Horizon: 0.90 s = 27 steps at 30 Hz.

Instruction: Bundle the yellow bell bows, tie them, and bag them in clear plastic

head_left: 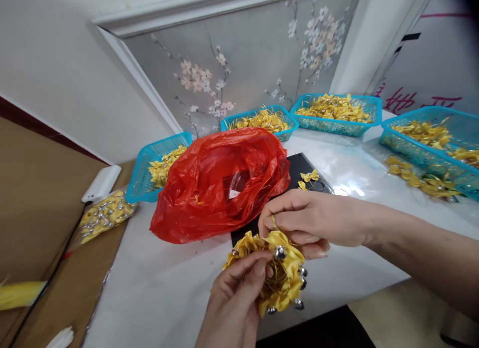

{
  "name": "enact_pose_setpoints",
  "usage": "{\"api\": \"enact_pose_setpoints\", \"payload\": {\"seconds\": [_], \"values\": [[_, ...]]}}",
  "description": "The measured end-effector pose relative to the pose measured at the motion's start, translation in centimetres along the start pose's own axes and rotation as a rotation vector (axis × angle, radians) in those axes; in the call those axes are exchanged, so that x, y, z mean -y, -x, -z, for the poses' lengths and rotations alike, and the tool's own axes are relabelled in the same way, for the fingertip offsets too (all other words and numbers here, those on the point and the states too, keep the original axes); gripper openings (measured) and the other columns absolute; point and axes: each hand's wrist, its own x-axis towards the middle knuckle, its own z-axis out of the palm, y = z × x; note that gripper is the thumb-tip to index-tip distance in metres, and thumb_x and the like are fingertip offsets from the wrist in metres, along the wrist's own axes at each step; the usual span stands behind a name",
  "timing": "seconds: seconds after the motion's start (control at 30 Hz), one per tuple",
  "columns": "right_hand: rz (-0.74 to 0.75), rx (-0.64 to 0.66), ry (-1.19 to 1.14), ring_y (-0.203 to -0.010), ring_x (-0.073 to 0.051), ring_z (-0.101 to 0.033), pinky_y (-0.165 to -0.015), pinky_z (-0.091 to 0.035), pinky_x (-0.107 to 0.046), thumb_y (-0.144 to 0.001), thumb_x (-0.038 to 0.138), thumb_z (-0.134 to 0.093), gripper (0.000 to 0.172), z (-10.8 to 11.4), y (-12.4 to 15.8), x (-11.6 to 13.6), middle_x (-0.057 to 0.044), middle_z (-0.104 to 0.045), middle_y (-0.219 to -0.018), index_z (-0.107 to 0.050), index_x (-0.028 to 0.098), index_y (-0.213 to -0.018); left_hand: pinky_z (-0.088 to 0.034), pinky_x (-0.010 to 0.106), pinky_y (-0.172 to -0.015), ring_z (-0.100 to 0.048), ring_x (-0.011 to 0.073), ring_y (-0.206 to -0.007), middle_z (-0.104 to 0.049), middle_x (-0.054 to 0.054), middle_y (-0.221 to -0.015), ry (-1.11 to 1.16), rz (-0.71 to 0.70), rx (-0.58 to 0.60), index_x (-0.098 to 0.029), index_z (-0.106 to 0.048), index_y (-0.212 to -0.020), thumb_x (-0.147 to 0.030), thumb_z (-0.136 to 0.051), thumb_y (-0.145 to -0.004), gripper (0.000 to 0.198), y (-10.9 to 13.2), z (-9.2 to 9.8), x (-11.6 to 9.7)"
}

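Yellow bow bunch (279,268) with silver bells hangs over the counter's (157,288) near edge. Bare white surface lies open to its left and a red bag (220,183) sits close behind. The left hand (234,303) pinches it from below with bent fingers; the right hand (310,220) has its fingers clenched on the top. Blue baskets (339,113) line the far edge.

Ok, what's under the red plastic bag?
A black flat board sticks out from beneath the red bag, near the yellow bow bunch. The bag covers the rest of it and anything else underneath.
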Motion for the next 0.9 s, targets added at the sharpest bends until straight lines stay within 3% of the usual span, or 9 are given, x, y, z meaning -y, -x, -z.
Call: {"api": "enact_pose_setpoints", "payload": {"seconds": [0.1,0.17,0.23,0.3,0.37,0.43,0.57,0.7,0.9], "values": [[-0.031,0.001,-0.013,-0.036,-0.005,-0.012,-0.035,-0.018,-0.016,-0.09,0.017,-0.037,0.019,0.1,0.2,0.0,0.014,-0.019,-0.04,-0.054,0.016,-0.081,-0.05,0.024,-0.071,-0.063,0.0153,-0.075,-0.073,0.004,-0.074,0.005,-0.006,-0.016,-0.019,-0.079,-0.077,-0.029,-0.088,-0.054,0.027,0.0,-0.3,0.1],[0.011,-0.014,0.108,-0.037,-0.006,-0.019,-0.037,-0.021,-0.017,-0.09,0.017,-0.037,0.015,0.3,0.5,-0.1,0.013,-0.024,-0.042,-0.052,0.017,-0.086,-0.05,0.023,-0.07,-0.062,0.0145,-0.073,-0.072,0.003,-0.071,0.0,-0.03,-0.007,-0.018,-0.079,-0.077,-0.03,-0.087,-0.055,0.027,-0.1,-0.3,0.2],[0.151,-0.115,0.43,-0.043,-0.007,-0.031,-0.042,-0.027,-0.018,-0.087,0.015,-0.043,0.008,0.6,0.9,0.0,0.01,-0.036,-0.049,-0.049,0.019,-0.088,-0.049,0.022,-0.07,-0.061,0.0136,-0.073,-0.07,0.002,-0.071,-0.018,-0.047,-0.012,-0.018,-0.079,-0.079,-0.031,-0.085,-0.059,0.025,0.0,-0.2,0.1],[0.278,-0.276,0.859,-0.051,-0.008,-0.037,-0.047,-0.027,-0.02,-0.083,0.01,-0.048,0.011,1.1,1.8,0.1,0.008,-0.045,-0.058,-0.048,0.02,-0.083,-0.048,0.022,-0.073,-0.061,0.0148,-0.078,-0.071,0.004,-0.076,-0.051,-0.041,-0.015,-0.018,-0.079,-0.083,-0.032,-0.083,-0.062,0.026,0.1,-0.2,-0.1],[0.315,-0.372,1.204,-0.054,-0.008,-0.04,-0.049,-0.027,-0.022,-0.083,0.006,-0.048,0.016,1.5,3.0,0.5,0.006,-0.05,-0.062,-0.049,0.02,-0.076,-0.048,0.024,-0.077,-0.061,0.0174,-0.085,-0.072,0.006,-0.086,-0.07,-0.037,-0.008,-0.018,-0.078,-0.088,-0.033,-0.08,-0.067,0.026,0.2,-0.2,-0.4],[0.308,-0.331,1.384,-0.059,-0.009,-0.047,-0.053,-0.03,-0.023,-0.086,0.006,-0.047,0.018,1.8,4.1,0.9,0.005,-0.056,-0.069,-0.053,0.021,-0.077,-0.047,0.026,-0.081,-0.06,0.019,-0.091,-0.072,0.007,-0.092,-0.079,-0.041,-0.004,-0.018,-0.077,-0.092,-0.033,-0.077,-0.071,0.025,0.2,-0.2,-0.6],[0.341,-0.221,1.485,-0.075,-0.013,-0.057,-0.064,-0.038,-0.025,-0.09,0.009,-0.05,0.015,1.5,5.0,0.9,0.001,-0.061,-0.086,-0.058,0.021,-0.086,-0.046,0.024,-0.08,-0.059,0.0178,-0.091,-0.071,0.007,-0.091,-0.094,-0.058,-0.016,-0.017,-0.076,-0.093,-0.03,-0.075,-0.073,0.023,-0.1,-0.1,-0.6],[0.444,-0.118,1.591,-0.078,-0.016,-0.056,-0.069,-0.042,-0.027,-0.085,-0.003,-0.048,0.023,0.1,3.1,-0.4,-0.002,-0.06,-0.086,-0.059,0.018,-0.088,-0.047,0.027,-0.079,-0.062,0.0181,-0.085,-0.071,0.006,-0.086,-0.093,-0.042,0.017,-0.016,-0.075,-0.095,-0.024,-0.075,-0.074,0.023,-0.4,-0.2,-0.1],[0.591,0.035,1.591,-0.079,-0.018,-0.056,-0.079,-0.045,-0.033,-0.089,0.003,-0.048,0.017,-1.7,0.4,-1.8,-0.005,-0.063,-0.088,-0.06,0.014,-0.089,-0.049,0.034,-0.086,-0.067,0.0219,-0.086,-0.074,0.006,-0.088,0.01,-0.082,0.04,-0.019,-0.074,-0.094,-0.017,-0.08,-0.065,0.03,-0.1,-0.6,0.6]]}}
